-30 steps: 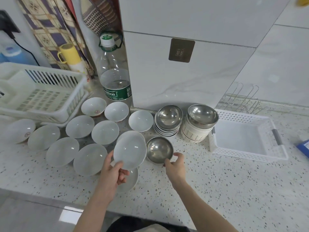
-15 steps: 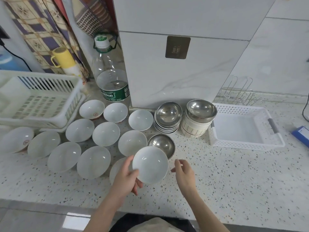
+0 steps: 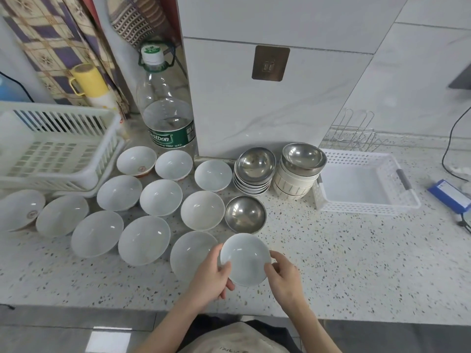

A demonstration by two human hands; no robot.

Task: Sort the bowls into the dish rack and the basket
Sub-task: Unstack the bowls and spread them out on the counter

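Since a second ago, both hands are now gripping the white bowl (image 3: 246, 262), lifted from the left cluster toward the counter's (image 3: 356, 263) front edge. Left hand (image 3: 212, 278) is pinching its rim at nine o'clock, thumb inside; right hand (image 3: 284, 275) is pinching at four o'clock. A steel bowl (image 3: 245, 214) is sitting at twelve o'clock, just behind it. More white bowls (image 3: 144, 240) are spreading toward nine and ten o'clock, the rack (image 3: 51, 149) lying beyond them. At two o'clock, the basket (image 3: 362, 184) is standing beside stacked bowls (image 3: 298, 174).
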